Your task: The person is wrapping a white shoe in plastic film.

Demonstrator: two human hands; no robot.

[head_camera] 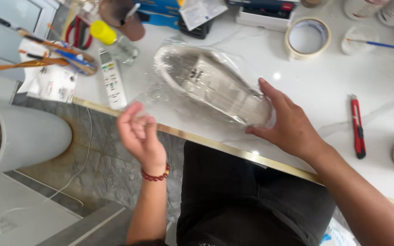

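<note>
A person sits at a white table (324, 86). Their right hand (288, 125) presses open against the heel end of a pale shoe (215, 86) wrapped in clear plastic film (160, 93), lying at the table's centre. The left hand (137, 132), at eight o'clock from the shoe, hovers off the edge with fingers loosely curled, apparently pinching film. A red utility knife (357, 127) lies at three o'clock, a tape roll (307, 38) at one o'clock.

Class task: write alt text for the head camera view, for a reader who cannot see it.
A shoe wrapped in clear plastic film lies on a white table; the right hand steadies its heel end while the left hand pinches the film's edge. A red utility knife and tape roll lie nearby.
</note>
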